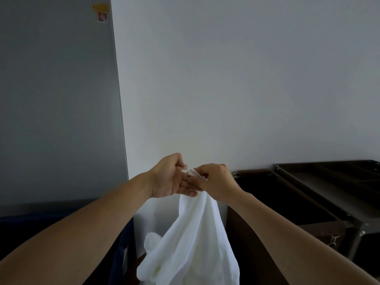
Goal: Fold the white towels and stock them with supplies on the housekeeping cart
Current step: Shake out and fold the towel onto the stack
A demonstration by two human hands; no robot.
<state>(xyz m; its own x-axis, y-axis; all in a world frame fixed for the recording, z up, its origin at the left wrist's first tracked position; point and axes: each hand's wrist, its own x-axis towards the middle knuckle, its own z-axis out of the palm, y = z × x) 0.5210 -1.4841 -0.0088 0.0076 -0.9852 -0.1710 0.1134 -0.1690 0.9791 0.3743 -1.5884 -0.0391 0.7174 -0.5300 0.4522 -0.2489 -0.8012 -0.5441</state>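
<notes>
My forearms reach in from the lower corners and meet mid-view, where my left hand point(168, 178) and right hand point(218, 182) touch, both pinching the top corner of the white towel point(195, 233). The towel hangs in the air before the wall point(226, 79), its long axis vertical, with the pinched corner up and the bunched lower end running off the bottom edge. It hangs between a dark blue bin point(51, 220) on the left and the housekeeping cart point(349, 224) on the right; both are too dim for me to tell what they hold.
</notes>
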